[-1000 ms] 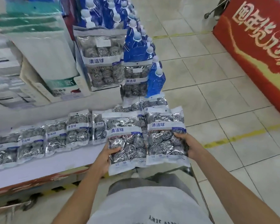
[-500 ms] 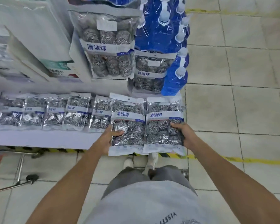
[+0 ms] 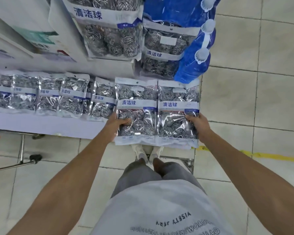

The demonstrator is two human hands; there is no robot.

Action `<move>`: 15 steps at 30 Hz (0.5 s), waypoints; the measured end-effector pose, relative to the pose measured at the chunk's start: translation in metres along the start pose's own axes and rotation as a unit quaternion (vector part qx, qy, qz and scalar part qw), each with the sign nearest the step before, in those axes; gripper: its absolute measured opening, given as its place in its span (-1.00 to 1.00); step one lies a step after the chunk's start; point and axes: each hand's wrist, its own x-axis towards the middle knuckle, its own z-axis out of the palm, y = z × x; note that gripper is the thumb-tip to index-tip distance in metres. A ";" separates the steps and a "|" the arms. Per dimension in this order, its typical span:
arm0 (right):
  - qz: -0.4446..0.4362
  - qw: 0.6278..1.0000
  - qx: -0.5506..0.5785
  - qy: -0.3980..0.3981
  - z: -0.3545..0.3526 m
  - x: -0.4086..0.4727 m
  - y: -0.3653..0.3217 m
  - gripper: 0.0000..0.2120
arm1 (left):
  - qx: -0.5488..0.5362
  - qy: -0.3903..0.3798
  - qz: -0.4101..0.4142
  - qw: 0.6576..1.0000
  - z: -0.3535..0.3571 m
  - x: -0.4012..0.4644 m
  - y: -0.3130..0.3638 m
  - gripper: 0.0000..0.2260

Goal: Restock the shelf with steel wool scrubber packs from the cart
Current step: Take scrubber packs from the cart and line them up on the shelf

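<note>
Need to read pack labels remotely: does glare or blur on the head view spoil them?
Head view: foil glare streaks the two held packs, yet their blue label print stays legible; the shelf row at left is softer and washed out; wide-angle bending curves the floor tiles.

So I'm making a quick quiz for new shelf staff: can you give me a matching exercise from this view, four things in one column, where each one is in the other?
Things:
1. left hand
2. right hand
3. blue bottles
4. white shoes

Places:
A. standing at the shelf's right end
B. on the floor under the held packs
C. holding the right-hand scrubber pack
D. holding the left-hand scrubber pack

Pairs: 1-D, 2-C, 3-A, 4-B
</note>
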 end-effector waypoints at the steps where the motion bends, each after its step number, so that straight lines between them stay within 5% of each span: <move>1: 0.008 1.000 0.008 0.010 -0.002 0.000 0.003 -0.60 | 0.021 0.005 0.015 1.000 0.000 0.001 0.000 -0.24; 15: -0.028 0.997 -0.069 0.010 0.007 0.017 0.002 -0.55 | 0.112 0.066 0.027 0.991 0.013 0.018 0.014 -0.19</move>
